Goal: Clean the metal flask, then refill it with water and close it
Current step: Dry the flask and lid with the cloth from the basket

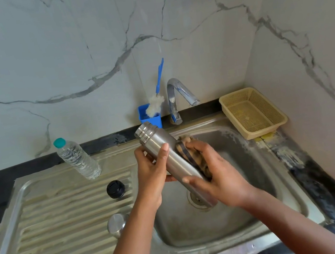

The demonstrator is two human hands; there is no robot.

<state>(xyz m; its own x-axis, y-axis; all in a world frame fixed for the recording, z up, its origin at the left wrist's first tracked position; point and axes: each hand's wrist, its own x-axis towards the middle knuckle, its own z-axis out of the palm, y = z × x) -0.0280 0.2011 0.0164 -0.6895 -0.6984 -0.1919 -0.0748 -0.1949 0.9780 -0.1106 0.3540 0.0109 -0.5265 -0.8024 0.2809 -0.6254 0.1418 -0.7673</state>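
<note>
The open metal flask (174, 159) is held tilted over the sink basin (257, 180), its threaded mouth pointing up and left. My left hand (154, 178) grips its upper body, thumb across the front. My right hand (217, 176) presses a brownish scrub pad (190, 151) against the flask's right side, with fingers wrapped round pad and flask. The black inner stopper (115, 189) and the steel cap (116, 224) lie on the draining board. A plastic water bottle (77, 158) with a teal cap stands behind them.
A chrome tap (179, 96) rises behind the basin; no water runs from it. A blue holder (150, 117) with a blue-handled bottle brush (157, 99) stands left of the tap. A beige plastic basket (252, 112) sits at the sink's back right corner.
</note>
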